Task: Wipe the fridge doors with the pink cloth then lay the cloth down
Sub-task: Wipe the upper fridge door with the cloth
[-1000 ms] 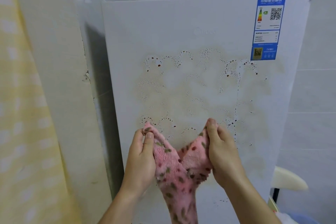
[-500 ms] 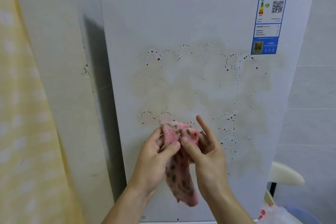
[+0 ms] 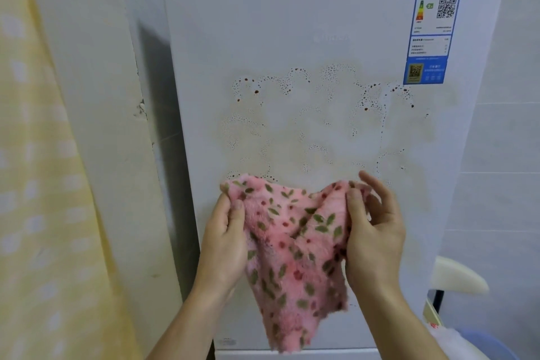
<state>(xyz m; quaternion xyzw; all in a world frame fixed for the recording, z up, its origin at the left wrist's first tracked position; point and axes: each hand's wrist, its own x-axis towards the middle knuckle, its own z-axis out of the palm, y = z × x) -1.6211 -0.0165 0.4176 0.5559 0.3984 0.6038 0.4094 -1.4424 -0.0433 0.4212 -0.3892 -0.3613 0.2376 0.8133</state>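
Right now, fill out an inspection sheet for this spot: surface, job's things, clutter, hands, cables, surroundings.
Surface: fridge door, white, with brown speckled stains across its middle; blue label top right.
Job's things: pink cloth, held spread before the door, lower end hanging free.
Clutter: nothing seen.
Hands: left hand pinches the cloth's upper left corner; right hand pinches its upper right edge.
Cables: nothing seen.
Surroundings: yellow curtain at left; tiled wall at right; blue tub lower right.

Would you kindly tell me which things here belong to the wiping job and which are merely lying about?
Job: pink leaf-patterned fleece cloth; stained white fridge door; left hand; right hand.
Lying about: yellow checked fabric; blue paper energy label.
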